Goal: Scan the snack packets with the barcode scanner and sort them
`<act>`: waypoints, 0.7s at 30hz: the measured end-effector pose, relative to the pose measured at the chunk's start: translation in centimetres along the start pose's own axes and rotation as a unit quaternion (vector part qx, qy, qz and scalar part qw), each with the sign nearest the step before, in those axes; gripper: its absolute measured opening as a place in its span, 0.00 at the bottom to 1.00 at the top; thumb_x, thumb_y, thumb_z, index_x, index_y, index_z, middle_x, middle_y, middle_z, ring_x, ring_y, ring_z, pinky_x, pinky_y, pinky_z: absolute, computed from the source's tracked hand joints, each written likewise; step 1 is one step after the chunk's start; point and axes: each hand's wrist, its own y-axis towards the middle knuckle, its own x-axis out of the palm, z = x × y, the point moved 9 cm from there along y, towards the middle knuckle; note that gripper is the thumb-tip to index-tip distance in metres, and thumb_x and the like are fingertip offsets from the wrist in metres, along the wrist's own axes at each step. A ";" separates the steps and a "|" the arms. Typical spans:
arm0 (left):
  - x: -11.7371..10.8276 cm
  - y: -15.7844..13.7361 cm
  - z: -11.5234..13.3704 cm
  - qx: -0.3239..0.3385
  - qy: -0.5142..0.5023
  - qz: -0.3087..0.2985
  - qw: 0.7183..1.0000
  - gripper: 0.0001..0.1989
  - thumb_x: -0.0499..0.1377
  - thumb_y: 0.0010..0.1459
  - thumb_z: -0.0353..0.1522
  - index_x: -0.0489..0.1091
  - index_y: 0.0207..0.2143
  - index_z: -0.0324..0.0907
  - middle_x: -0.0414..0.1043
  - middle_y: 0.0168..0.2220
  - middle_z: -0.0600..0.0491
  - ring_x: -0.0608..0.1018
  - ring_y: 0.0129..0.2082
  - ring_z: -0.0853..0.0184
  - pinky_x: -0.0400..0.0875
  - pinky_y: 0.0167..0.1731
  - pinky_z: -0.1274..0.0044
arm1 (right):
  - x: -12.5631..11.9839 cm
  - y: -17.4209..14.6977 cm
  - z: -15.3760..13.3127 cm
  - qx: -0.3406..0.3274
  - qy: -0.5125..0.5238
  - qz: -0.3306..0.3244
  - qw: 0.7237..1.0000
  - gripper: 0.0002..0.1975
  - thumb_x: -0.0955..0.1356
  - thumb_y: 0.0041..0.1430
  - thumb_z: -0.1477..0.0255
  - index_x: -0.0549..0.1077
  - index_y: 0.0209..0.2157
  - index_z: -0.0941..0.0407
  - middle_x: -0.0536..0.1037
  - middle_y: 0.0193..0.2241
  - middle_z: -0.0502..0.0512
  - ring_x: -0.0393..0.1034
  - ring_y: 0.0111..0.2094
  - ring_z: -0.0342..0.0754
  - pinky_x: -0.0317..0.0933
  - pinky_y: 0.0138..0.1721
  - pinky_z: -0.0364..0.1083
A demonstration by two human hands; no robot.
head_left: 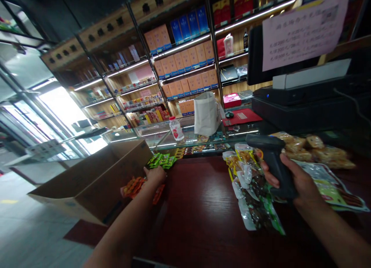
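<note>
My right hand [301, 179] is wrapped round the handle of a black barcode scanner [269, 144], whose head points left. Below the scanner lies a pile of clear snack packs [251, 187] with yellow and green edges. My left hand [155, 175] reaches down beside the cardboard box [116, 175]. It touches the small packets there: green ones [162, 160] just beyond it and orange ones [135, 186] under and left of it. Its fingertips are mostly hidden and blurred, so their grip does not show.
The dark red counter [199, 198] lies between my hands. Bagged bread rolls [315, 150] and a flat snack bag [327, 183] lie at right. Behind stand a bottle [176, 129], a white bag [206, 113], a glass case and a monitor [255, 55] with a pink notice.
</note>
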 end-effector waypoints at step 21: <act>0.7 -7.2 12.8 0.171 -0.183 -0.058 0.966 0.17 0.68 0.46 0.42 0.70 0.33 0.42 0.76 0.42 0.43 0.77 0.44 0.54 0.67 0.39 0.73 | 0.6 0.3 0.3 -0.007 -0.047 -0.028 0.998 0.17 0.68 0.59 0.55 0.76 0.33 0.56 0.76 0.24 0.52 0.60 0.15 0.41 0.56 0.15 0.40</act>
